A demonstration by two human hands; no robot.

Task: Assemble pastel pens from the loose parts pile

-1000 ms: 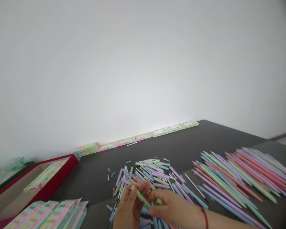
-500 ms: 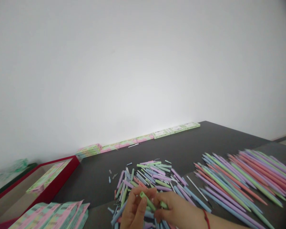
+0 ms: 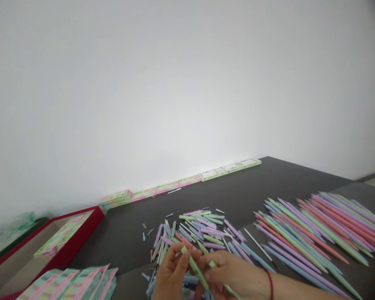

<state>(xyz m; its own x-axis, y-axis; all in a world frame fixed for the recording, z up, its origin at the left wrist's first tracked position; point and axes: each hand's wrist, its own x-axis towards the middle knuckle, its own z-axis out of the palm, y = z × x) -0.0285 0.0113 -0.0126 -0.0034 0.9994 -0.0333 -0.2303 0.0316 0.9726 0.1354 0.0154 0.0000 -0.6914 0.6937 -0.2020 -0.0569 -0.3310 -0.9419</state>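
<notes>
My left hand is closed around a light green pen barrel, which points up and to the left. Close beside it, my right hand pinches a second light green pen piece; its lower part shows below the fingers. The right fingers are also near the lower end of the first barrel, and I cannot tell whether they touch it. Under and behind both hands lies a loose pile of pastel pen parts, with barrels, caps and thin white refills mixed together. The hands hide the near part of this pile.
Rows of long pastel pens lie on the dark table at the right. A white refill lies between. At left are a red-rimmed box and printed packets. Flat printed boxes line the wall.
The green barrel in my left hand now shows more of its length, reaching lower right. The piece in my right hand has tilted and shows more below the fingers.
</notes>
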